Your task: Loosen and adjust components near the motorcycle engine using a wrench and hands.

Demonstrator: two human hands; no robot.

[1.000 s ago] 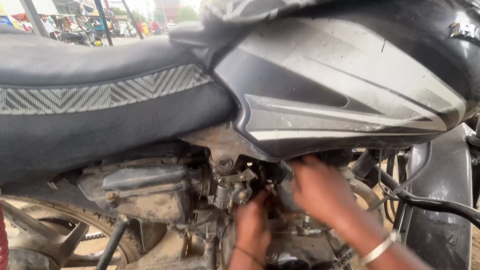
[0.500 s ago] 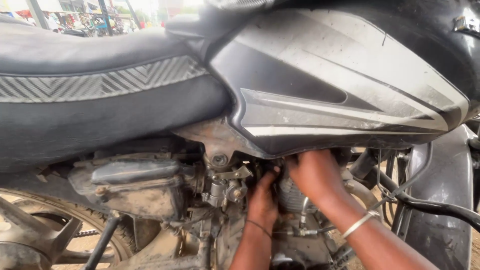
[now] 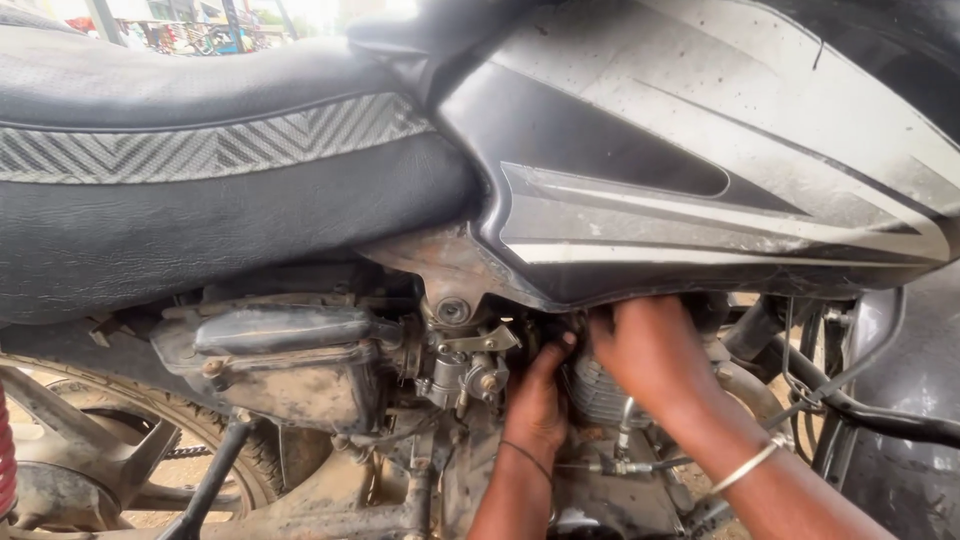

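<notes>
A muddy motorcycle fills the view, with a black and grey fuel tank [image 3: 700, 180] above the engine. My left hand [image 3: 538, 398], with a thin dark band on the wrist, reaches up between the carburetor [image 3: 462, 372] and the finned engine cylinder [image 3: 598, 392]. Its fingertips touch parts under the tank's lower edge. My right hand [image 3: 650, 355], with a metal bangle [image 3: 745, 466] on the wrist, is pushed in beside it above the cylinder. The tank's shadow hides the fingers of both hands, and what they hold does not show.
The black seat [image 3: 200, 190] runs across the upper left. Below it sit a dirty side box [image 3: 275, 360], the rear wheel [image 3: 90, 470] and frame tubes. Cables and a black hose [image 3: 860, 410] hang at the right, near the front fork area.
Both hands have moved up and deeper under the tank's lower edge. The view has shifted slightly, so the engine area sits higher.
</notes>
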